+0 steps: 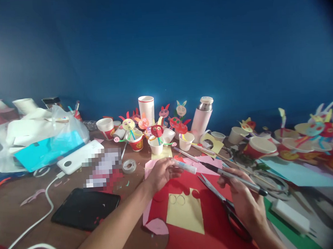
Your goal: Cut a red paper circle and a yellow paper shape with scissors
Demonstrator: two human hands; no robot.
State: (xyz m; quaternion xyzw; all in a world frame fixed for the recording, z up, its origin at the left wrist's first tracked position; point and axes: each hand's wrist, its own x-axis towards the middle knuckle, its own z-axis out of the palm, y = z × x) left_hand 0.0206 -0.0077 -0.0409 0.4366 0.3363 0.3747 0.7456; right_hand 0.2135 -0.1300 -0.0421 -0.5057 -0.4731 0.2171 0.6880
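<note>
My left hand (164, 173) is closed round a small whitish tube (187, 167), held above the red paper. A black and grey marker (237, 179) is gripped in my right hand (245, 194), its dark end pointing left toward the tube. Below the hands lies a yellow paper (185, 215) with two circles drawn on it and a rounded cutout at its top edge. It rests on red paper (214, 215), with pink paper (157, 226) at the left. Scissors (221, 198) lie partly open beside my right hand, which is over part of them.
Paper cups with paper figures (157, 145) stand at the back, near a pink thermos (202, 118). A tape roll (129, 166), black tablet (85, 209) and white power bank (80, 156) lie left. At right are a white charger (290, 216) and more cups (259, 147).
</note>
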